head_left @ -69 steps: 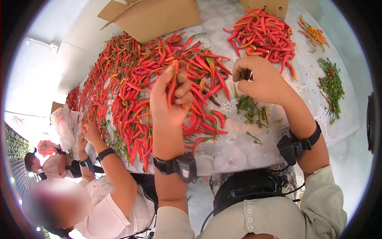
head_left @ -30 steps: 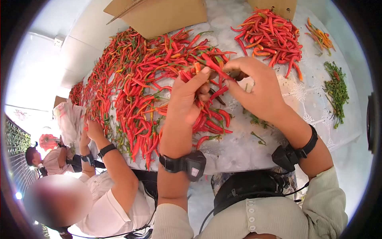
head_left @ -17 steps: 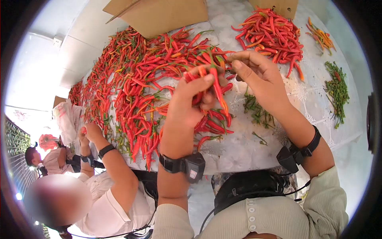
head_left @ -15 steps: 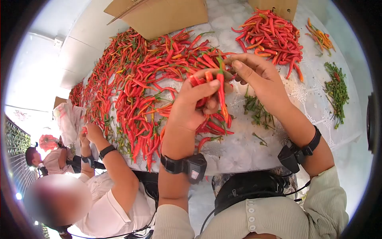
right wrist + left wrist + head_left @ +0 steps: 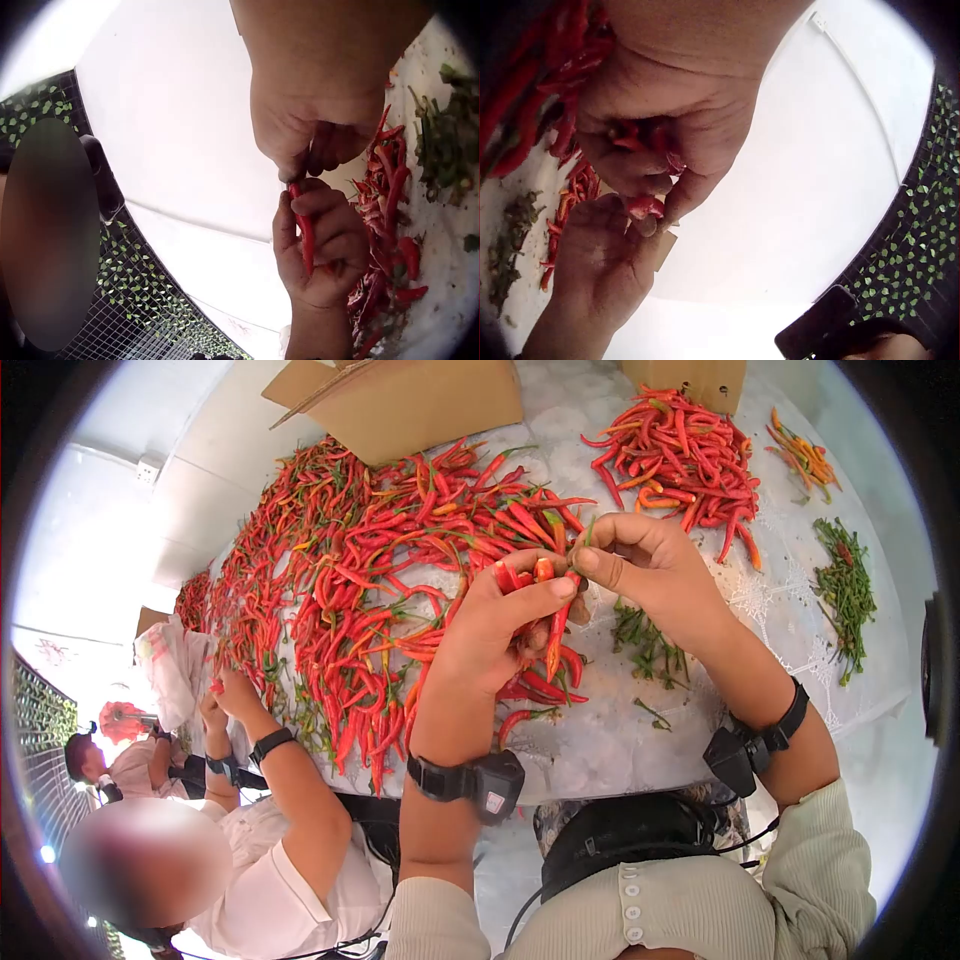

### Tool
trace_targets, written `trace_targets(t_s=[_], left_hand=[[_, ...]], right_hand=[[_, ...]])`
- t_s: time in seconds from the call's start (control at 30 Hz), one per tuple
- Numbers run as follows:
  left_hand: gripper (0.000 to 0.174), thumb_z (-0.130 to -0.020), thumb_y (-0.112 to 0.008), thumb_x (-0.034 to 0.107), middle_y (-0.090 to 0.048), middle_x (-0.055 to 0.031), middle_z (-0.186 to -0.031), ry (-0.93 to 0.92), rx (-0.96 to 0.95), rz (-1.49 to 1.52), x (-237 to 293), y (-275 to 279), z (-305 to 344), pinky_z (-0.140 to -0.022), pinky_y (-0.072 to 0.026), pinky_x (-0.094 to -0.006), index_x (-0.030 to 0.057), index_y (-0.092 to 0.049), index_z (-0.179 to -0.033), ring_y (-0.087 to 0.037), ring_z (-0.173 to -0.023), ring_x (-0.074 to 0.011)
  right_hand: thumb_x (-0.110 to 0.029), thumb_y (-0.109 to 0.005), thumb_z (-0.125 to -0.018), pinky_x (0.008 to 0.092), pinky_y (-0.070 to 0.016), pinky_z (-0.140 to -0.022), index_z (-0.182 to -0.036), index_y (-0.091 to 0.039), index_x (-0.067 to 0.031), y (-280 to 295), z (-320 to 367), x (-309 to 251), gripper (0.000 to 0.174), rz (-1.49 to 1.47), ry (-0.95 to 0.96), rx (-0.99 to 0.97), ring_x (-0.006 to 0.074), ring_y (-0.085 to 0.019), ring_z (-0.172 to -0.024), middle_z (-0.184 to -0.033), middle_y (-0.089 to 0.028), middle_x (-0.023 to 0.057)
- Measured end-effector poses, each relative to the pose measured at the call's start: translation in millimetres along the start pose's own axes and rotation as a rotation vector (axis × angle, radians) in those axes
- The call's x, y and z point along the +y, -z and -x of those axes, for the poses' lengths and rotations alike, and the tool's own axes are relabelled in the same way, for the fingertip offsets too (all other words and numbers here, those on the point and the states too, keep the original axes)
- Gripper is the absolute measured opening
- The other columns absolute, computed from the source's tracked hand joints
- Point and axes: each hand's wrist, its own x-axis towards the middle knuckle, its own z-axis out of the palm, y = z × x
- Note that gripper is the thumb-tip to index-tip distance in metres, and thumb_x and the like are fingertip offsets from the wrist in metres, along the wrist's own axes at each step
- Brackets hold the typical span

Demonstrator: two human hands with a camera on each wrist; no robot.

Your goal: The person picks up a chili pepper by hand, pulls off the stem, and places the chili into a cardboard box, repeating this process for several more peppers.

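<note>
Over the table my left hand point(image 5: 490, 630) grips several red chili peppers. One of them, a long red chili point(image 5: 307, 236), lies between its thumb and fingers with the stem end up. My right hand point(image 5: 650, 565) meets it from the right, thumb and forefinger pinching the green stem point(image 5: 588, 532) at the top of that chili. In the left wrist view, other chilies point(image 5: 630, 139) sit deeper in the left palm, partly hidden by curled fingers. Behind the hands spreads a large pile of red chilies point(image 5: 350, 590) with stems on.
A pile of red chilies point(image 5: 685, 460) lies at the back right, near a few orange ones point(image 5: 803, 452). Green stems are heaped at the right point(image 5: 845, 600) and below my right hand point(image 5: 645, 638). A cardboard box point(image 5: 440, 410) stands behind. Another person point(image 5: 290, 840) works at the left.
The right hand has come over from the right to the left hand. The long chili, lying slanted between the hands, has turned stem up, and the right fingers have closed on its stem.
</note>
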Motion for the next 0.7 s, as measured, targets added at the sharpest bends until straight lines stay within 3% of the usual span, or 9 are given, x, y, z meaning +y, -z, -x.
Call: trace_targets(t_s=[0.1,0.3,0.7], left_hand=[[0.018,-0.077,-0.067,0.015,-0.063,-0.0065,-0.069,-0.004,0.024,-0.017,0,-5,1,-0.036,-0.0271,-0.0167,0.0069,-0.057,-0.09,-0.041,-0.04,-0.0016],[0.017,-0.077,-0.068,0.016,-0.062,-0.0053,-0.067,-0.005,0.019,-0.013,0,-3,2,-0.036,-0.0269,-0.0166,0.0072,-0.058,-0.088,-0.041,-0.041,-0.0008],[0.02,-0.077,-0.067,0.018,-0.062,-0.004,-0.068,-0.026,0.014,-0.055,-1,-1,-1,-0.038,-0.0288,-0.0164,0.0059,-0.059,-0.09,-0.043,-0.043,-0.0015]], right_hand=[[-0.017,-0.063,-0.083,0.0233,-0.0425,-0.061,-0.083,-0.061,-0.0004,0,0,3,0.016,-0.071,0.013,-0.014,0.0056,-0.051,-0.07,-0.076,-0.057,-0.0014],[-0.014,-0.065,-0.079,0.0245,-0.0422,-0.06,-0.08,-0.057,0.0008,-7,2,1,0.017,0.132,0.217,0.139,0.009,-0.05,-0.066,-0.075,-0.054,0.0032],[-0.007,-0.066,-0.07,0.0325,-0.04,-0.062,-0.075,-0.056,-0.001,-10,5,-4,0.013,0.549,0.521,0.288,0.0247,-0.05,-0.069,-0.074,-0.053,0.0104]])
